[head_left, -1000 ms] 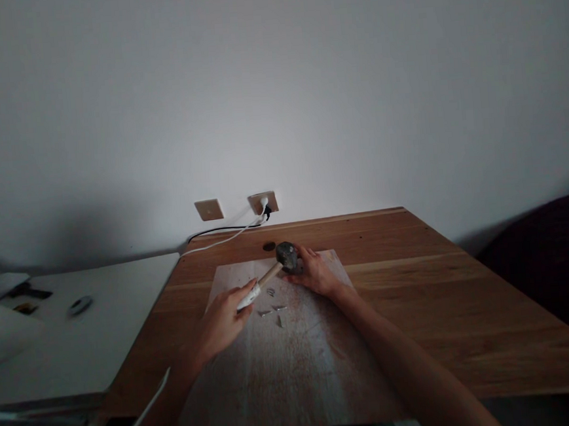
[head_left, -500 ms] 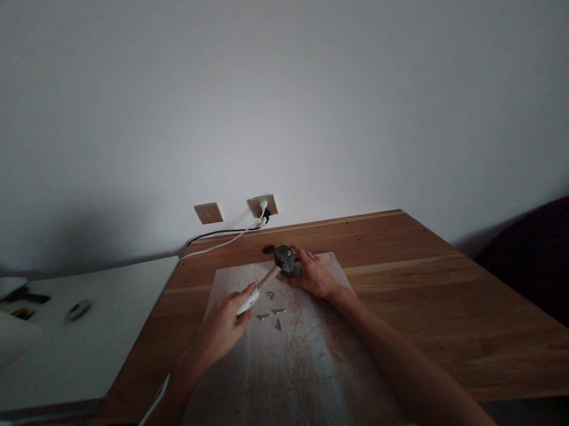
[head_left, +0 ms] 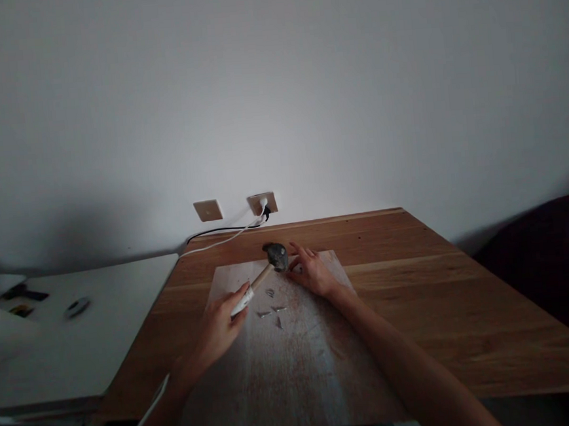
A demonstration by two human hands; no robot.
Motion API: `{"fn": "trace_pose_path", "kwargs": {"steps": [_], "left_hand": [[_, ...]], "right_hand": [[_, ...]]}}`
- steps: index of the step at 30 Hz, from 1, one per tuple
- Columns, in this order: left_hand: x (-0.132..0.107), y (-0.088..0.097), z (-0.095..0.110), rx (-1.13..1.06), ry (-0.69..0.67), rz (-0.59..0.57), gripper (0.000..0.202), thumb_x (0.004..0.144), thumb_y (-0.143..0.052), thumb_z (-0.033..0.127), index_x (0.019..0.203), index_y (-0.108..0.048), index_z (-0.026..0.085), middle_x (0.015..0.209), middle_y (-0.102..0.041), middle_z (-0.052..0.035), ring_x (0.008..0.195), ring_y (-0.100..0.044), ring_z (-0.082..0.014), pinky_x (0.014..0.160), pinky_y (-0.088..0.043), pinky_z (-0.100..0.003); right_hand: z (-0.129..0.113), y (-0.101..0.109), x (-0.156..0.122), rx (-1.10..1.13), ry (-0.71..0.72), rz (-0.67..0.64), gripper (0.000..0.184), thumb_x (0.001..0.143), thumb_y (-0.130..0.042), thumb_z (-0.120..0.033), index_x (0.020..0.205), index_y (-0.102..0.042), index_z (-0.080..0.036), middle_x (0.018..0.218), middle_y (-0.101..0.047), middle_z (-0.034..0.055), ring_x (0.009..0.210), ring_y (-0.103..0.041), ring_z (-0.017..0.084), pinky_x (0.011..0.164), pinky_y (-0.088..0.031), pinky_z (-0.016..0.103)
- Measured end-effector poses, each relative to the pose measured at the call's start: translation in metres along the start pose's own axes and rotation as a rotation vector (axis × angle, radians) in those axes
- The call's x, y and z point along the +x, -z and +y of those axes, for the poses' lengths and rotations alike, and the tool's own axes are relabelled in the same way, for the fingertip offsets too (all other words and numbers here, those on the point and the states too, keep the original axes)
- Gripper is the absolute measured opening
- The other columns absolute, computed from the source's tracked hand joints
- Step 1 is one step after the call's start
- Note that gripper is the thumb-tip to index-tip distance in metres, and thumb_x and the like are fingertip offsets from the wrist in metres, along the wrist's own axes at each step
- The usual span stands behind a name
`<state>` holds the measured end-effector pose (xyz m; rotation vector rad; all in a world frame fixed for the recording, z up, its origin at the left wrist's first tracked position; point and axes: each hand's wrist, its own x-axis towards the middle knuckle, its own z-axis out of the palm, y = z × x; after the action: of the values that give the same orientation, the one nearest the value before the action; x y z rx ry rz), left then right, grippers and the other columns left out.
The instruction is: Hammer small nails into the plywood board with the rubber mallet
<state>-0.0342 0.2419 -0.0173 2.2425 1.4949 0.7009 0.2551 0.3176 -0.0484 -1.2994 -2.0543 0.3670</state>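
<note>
My left hand [head_left: 220, 323] is wrapped around the white grip of a rubber mallet [head_left: 263, 279], which has a wooden handle and a dark round head. The mallet head is over the far part of a worn board [head_left: 258, 372], just left of my right hand [head_left: 314, 275]. My right hand rests near the board's far edge, with one finger raised and the thumb and another finger drawn close together. Whatever is between those fingertips is too small and dark to make out. Several small metal screws or nails [head_left: 277, 311] lie on the board between my hands.
The board lies on a wooden table [head_left: 421, 320] against a white wall. Cables [head_left: 227, 240] run from a wall socket [head_left: 263, 203] along the table's back edge. To the left, a white table [head_left: 106, 319] bears a roll of tape [head_left: 78, 307] and other items.
The mallet head has shifted slightly left, away from my right hand, and my left hand has moved a little left with it. My right hand stays in nearly the same place.
</note>
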Motion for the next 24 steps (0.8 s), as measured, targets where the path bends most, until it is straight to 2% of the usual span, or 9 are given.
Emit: {"fn": "trace_pose_path", "kwargs": {"steps": [4, 9, 14, 17, 20, 24], "left_hand": [[0.000, -0.003, 0.004, -0.037, -0.015, -0.017, 0.054, 0.091, -0.056, 0.022, 0.145, -0.058, 0.023, 0.128, -0.072, -0.0107, 0.108, -0.071, -0.0238, 0.089, -0.056, -0.032], [0.007, -0.001, 0.010, -0.051, -0.060, -0.021, 0.055, 0.091, -0.056, 0.021, 0.146, -0.057, 0.023, 0.127, -0.072, -0.0107, 0.108, -0.071, -0.0235, 0.090, -0.056, -0.033], [0.011, 0.004, 0.015, -0.015, -0.082, -0.024, 0.054, 0.091, -0.057, 0.019, 0.145, -0.058, 0.024, 0.126, -0.073, -0.0102, 0.106, -0.071, -0.0230, 0.094, -0.056, -0.034], [0.012, 0.005, 0.017, 0.017, -0.065, -0.066, 0.056, 0.091, -0.057, 0.017, 0.147, -0.056, 0.024, 0.125, -0.073, -0.0101, 0.107, -0.071, -0.0240, 0.095, -0.055, -0.036], [0.012, 0.005, 0.020, 0.030, -0.055, -0.089, 0.057, 0.090, -0.057, 0.015, 0.147, -0.055, 0.024, 0.126, -0.073, -0.0108, 0.110, -0.071, -0.0250, 0.098, -0.054, -0.038], [0.012, 0.005, 0.022, 0.018, -0.065, -0.060, 0.057, 0.091, -0.057, 0.015, 0.147, -0.055, 0.026, 0.133, -0.070, -0.0099, 0.117, -0.068, -0.0252, 0.103, -0.052, -0.038]], "right_hand": [[0.002, -0.001, 0.003, -0.067, 0.000, 0.030, 0.082, 0.083, -0.074, -0.018, 0.154, -0.032, -0.019, 0.107, -0.076, 0.0072, 0.120, -0.062, 0.026, 0.109, -0.040, 0.043], [0.004, -0.004, 0.003, -0.105, -0.016, 0.041, 0.082, 0.084, -0.074, -0.021, 0.154, -0.032, -0.022, 0.125, -0.070, 0.0109, 0.118, -0.064, 0.025, 0.107, -0.042, 0.041], [0.006, -0.006, -0.001, -0.052, -0.058, 0.067, 0.095, 0.078, -0.082, -0.036, 0.156, -0.029, -0.025, 0.138, -0.061, 0.0141, 0.126, -0.058, 0.031, 0.106, -0.043, 0.046], [0.006, -0.005, -0.002, -0.022, -0.050, 0.074, 0.104, 0.075, -0.084, -0.042, 0.158, -0.024, -0.026, 0.144, -0.057, 0.0151, 0.132, -0.054, 0.032, 0.108, -0.043, 0.048], [0.006, -0.003, -0.003, -0.032, -0.029, 0.073, 0.106, 0.075, -0.084, -0.044, 0.159, -0.023, -0.026, 0.148, -0.054, 0.0156, 0.135, -0.053, 0.031, 0.107, -0.044, 0.048], [0.005, -0.001, -0.003, -0.037, -0.007, 0.050, 0.104, 0.075, -0.083, -0.047, 0.158, -0.024, -0.027, 0.149, -0.053, 0.0152, 0.135, -0.053, 0.031, 0.106, -0.045, 0.047]]}}
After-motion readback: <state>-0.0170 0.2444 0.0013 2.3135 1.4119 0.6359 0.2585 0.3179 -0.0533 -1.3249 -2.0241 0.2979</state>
